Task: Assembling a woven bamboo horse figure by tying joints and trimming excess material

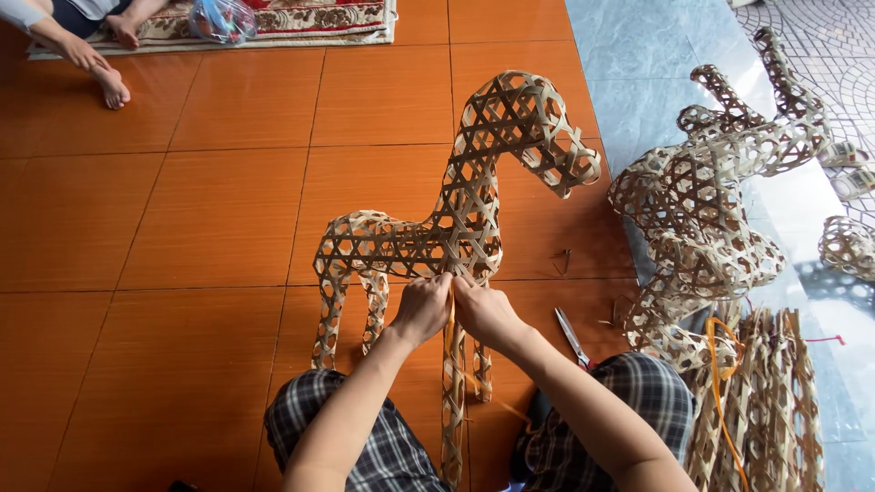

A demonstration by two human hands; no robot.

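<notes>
A woven bamboo horse figure (456,228) lies on its side on the orange tiled floor, head toward the upper right. My left hand (421,308) and my right hand (485,312) meet at the top of its front leg (453,401), both pinching bamboo strips at the chest. The leg runs down between my knees in checked shorts. Thin loose strips trail from under my hands.
Scissors (572,335) lie on the floor right of my right arm. More woven horse figures (711,210) and a pile of woven leg pieces (766,401) with an orange cord sit at the right. Another person's feet (109,87) and a rug (301,20) are at top left.
</notes>
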